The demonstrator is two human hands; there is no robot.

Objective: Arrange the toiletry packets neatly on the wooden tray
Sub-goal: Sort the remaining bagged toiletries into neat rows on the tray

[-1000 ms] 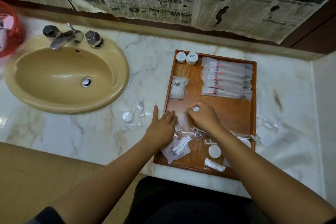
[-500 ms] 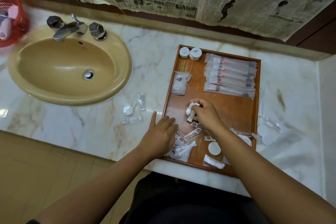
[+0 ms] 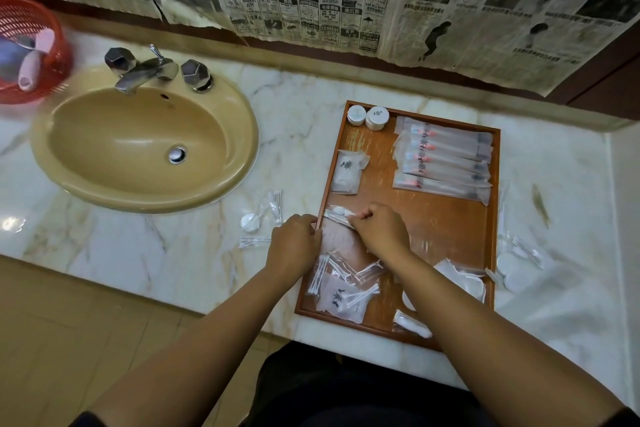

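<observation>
A wooden tray (image 3: 446,218) lies on the marble counter right of the sink. Several toothbrush packets (image 3: 445,159) lie stacked in a row at its far right, two small white jars (image 3: 367,116) at its far left corner, and a white sachet (image 3: 347,173) below them. My right hand (image 3: 379,229) pinches a clear cotton-swab packet (image 3: 335,215) against the tray near its left rim. My left hand (image 3: 294,243) rests at that left rim, fingers curled. A heap of loose packets (image 3: 343,284) lies at the tray's near left, partly under my arms.
More small packets (image 3: 265,218) lie on the counter between sink and tray, others (image 3: 519,260) right of the tray. A beige sink (image 3: 142,146) with a chrome tap sits at left, a red basket (image 3: 31,48) at far left. Newspaper covers the back wall.
My right hand has carried the swab packet from the tray's middle leftward to the left rim. My left hand has shifted up along that rim, off the packet heap.
</observation>
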